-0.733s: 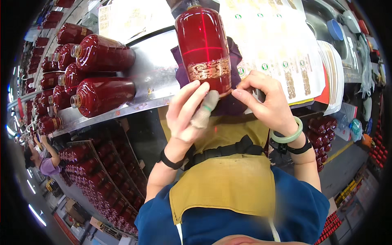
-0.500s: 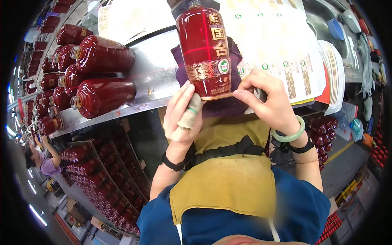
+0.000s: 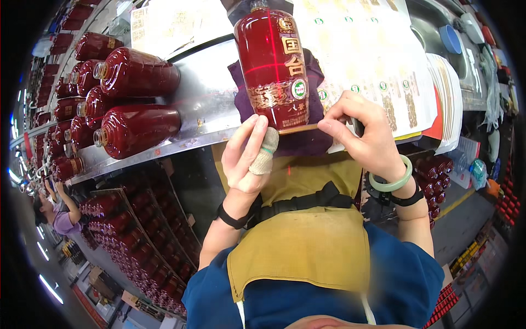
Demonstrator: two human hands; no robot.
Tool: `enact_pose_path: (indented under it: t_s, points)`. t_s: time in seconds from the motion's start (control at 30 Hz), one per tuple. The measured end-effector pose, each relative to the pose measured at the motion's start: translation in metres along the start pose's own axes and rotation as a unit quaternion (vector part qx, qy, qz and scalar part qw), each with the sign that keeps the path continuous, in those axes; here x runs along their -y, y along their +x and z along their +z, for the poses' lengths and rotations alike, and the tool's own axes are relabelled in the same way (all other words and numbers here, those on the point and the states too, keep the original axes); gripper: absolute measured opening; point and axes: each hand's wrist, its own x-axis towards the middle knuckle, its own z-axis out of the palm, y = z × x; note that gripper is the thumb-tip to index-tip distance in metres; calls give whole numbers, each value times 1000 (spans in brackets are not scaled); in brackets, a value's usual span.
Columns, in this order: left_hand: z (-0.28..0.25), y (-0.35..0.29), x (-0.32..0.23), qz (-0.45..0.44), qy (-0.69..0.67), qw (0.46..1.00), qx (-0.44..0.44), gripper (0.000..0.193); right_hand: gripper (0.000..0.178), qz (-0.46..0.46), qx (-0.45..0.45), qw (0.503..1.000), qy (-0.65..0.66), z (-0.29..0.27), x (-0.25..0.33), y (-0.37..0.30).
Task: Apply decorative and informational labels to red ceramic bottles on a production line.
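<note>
The head view shows a metal bench [image 3: 205, 82] beyond the hands, with printed sheets [image 3: 378, 60] spread to the right of the grip and a blue bowl [image 3: 450, 39] farther right. Well off to the left, past tight floor rows of red bottles [image 3: 126, 241], another person [image 3: 67, 216] in a purple top has arms raised.

Directly ahead of the fingers is a glossy red bottle [image 3: 268, 52] on a dark purple cloth [image 3: 304, 144], its neck pointing away from the wearer; it bears gold lettering and a patterned band, and thin red light lines cross it. Left of the grip, more red bottles [image 3: 139, 71] crowd the bench, necks leftward. Their contents cannot be made out.

The left hand [image 3: 244, 153], one digit in a knitted cover [image 3: 263, 159], rests extended fingertips at the bottle's lower left edge; whether they grip is unclear. The right hand [image 3: 364, 131], below a pale green bangle [image 3: 393, 176], is curled near the lower right corner, thumb and forefinger tips pressed together; anything thin between them cannot be distinguished.
</note>
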Motion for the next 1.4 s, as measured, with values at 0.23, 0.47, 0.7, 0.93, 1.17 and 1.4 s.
enact_pose_path:
  t_s: [0.23,0.47,0.7,0.93,1.17,1.4]
  points:
    - [0,3,-5,33,69,997,18,25,18,26,1,1000,8,3,-4,0]
    - [1,21,-4,43,3,999,28,26,17,20,-7,1000,18,5,-5,1]
    - [4,6,-2,-60,-22,998,-29,25,18,-7,7,1000,7,6,0,1]
    - [-1,3,1,23,10,1000,5,29,17,1,13,1000,12,3,0,-1]
    - [3,9,-11,17,79,997,-5,25,17,-2,1,1000,19,5,-7,-1]
    - [5,19,-11,-2,-18,999,42,24,17,17,3,1000,6,9,-7,1]
